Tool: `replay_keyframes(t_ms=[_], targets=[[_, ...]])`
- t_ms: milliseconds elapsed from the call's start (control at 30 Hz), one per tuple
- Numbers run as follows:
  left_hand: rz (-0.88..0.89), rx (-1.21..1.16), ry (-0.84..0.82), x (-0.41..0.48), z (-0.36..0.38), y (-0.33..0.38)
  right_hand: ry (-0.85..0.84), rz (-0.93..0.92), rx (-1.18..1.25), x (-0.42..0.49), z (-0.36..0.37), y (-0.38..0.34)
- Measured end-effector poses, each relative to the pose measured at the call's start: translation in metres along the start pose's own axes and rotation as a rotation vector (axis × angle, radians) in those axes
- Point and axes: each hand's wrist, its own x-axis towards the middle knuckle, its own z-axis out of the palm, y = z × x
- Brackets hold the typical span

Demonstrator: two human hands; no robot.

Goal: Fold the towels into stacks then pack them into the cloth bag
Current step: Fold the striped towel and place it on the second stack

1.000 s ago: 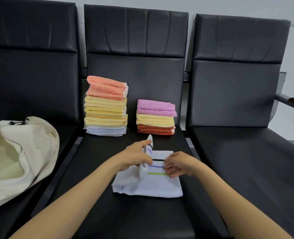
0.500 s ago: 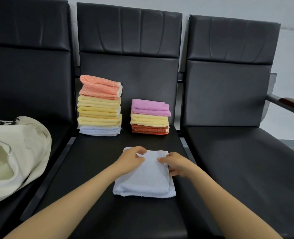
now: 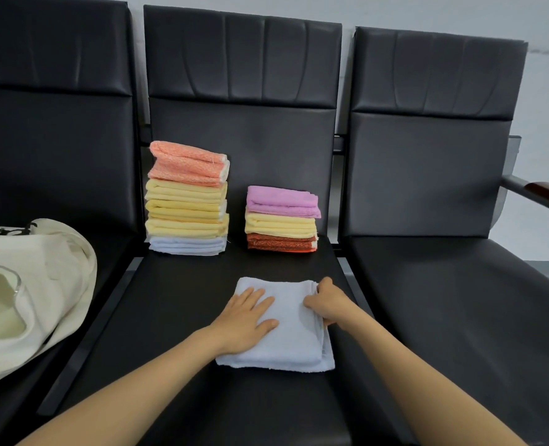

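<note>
A folded pale blue towel [image 3: 289, 342] lies on the middle black seat [image 3: 183, 304]. My left hand [image 3: 246, 320] presses flat on its left half with straight fingers. My right hand [image 3: 328, 302] grips the towel's right edge with curled fingers. Behind stand two folded stacks: a tall stack [image 3: 188, 199] with orange on top, yellow below and pale blue at the bottom, and a short stack [image 3: 282, 219] of purple, yellow and red-orange. The cream cloth bag [image 3: 38, 291] lies open on the left seat.
Three black padded seats stand in a row against a white wall. The right seat [image 3: 460, 310] holds nothing, and an armrest [image 3: 543, 193] sticks out at its far right. A gap with a metal bar separates the seats.
The striped flap was folded over, so the towel now shows plain blue. My left hand went from pinching the flap to pressing flat, and my right hand moved to the right edge.
</note>
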Motion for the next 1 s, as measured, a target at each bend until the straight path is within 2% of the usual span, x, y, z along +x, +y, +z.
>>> replay_keyframes(t_ms=[67,133,200,267,300,433,500,567,600,667,733,833,933,1000], targets=[[-0.007,0.020,-0.017,0.000,0.005,0.000,0.180,-0.148,-0.232,0.000,0.005,0.000],[-0.016,0.025,-0.011,0.000,0.007,0.002,0.333,-0.382,-0.488,-0.003,0.010,-0.001],[-0.017,0.017,-0.004,0.001,0.010,0.003,0.209,-0.517,-0.571,-0.004,0.019,0.005],[-0.016,0.014,0.012,0.002,0.012,0.002,0.031,-0.437,-0.643,-0.006,0.028,0.015],[-0.017,0.018,0.012,0.002,0.012,0.002,0.009,-0.370,-0.670,-0.004,0.030,0.021],[-0.033,-0.008,0.022,0.000,0.012,0.001,0.128,-0.096,-0.583,0.002,0.019,0.037],[-0.023,-0.068,0.043,0.000,0.009,0.001,0.174,-0.111,-0.594,0.002,0.012,0.040],[-0.047,-0.233,0.176,0.002,0.004,0.002,0.271,-0.214,-0.594,-0.003,0.009,0.037],[-0.109,-0.349,0.267,0.004,0.001,0.002,0.302,-0.264,-0.550,-0.005,0.009,0.034],[-0.306,-0.523,0.370,0.006,-0.008,-0.001,0.248,-0.289,-0.390,-0.010,0.009,0.028],[-0.452,-0.590,0.284,0.006,-0.015,-0.008,0.099,-0.262,-0.353,-0.015,0.012,0.026],[-0.498,-0.772,0.085,0.002,-0.023,-0.018,-0.018,-0.241,-0.546,-0.014,0.022,0.031],[-0.475,-1.032,-0.014,-0.004,-0.030,-0.023,0.009,-0.258,-0.513,-0.009,0.026,0.030],[-0.409,-1.199,-0.009,-0.009,-0.036,-0.016,0.095,-0.220,-0.409,-0.007,0.025,0.025]])
